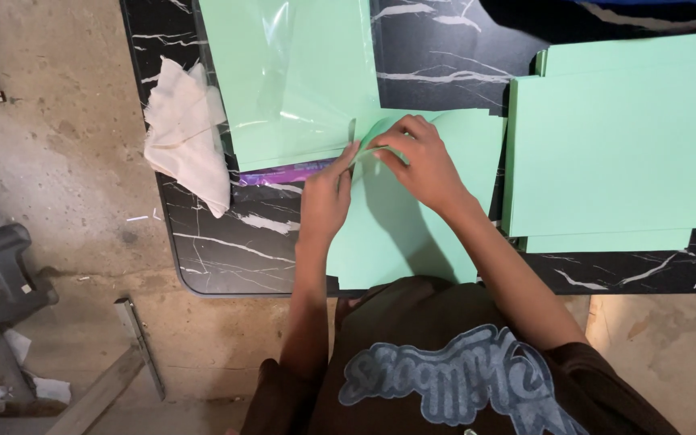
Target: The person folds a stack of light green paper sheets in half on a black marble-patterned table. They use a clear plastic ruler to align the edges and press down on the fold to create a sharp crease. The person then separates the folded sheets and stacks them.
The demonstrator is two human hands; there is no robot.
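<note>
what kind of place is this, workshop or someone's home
Probably a small workshop or garage work area, not a living room. The floor is bare, stained concrete with scraps and metal strips lying on it, and stacks of green paper sheets cover the black marble-pattern table where both hands fold one.

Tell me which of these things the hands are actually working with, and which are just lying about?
In use:
left hand
right hand
curled mint-green paper sheet

Lying about:
plastic-wrapped pack of green paper
stack of mint-green sheets
crumpled white cloth
black marble-patterned table
</note>
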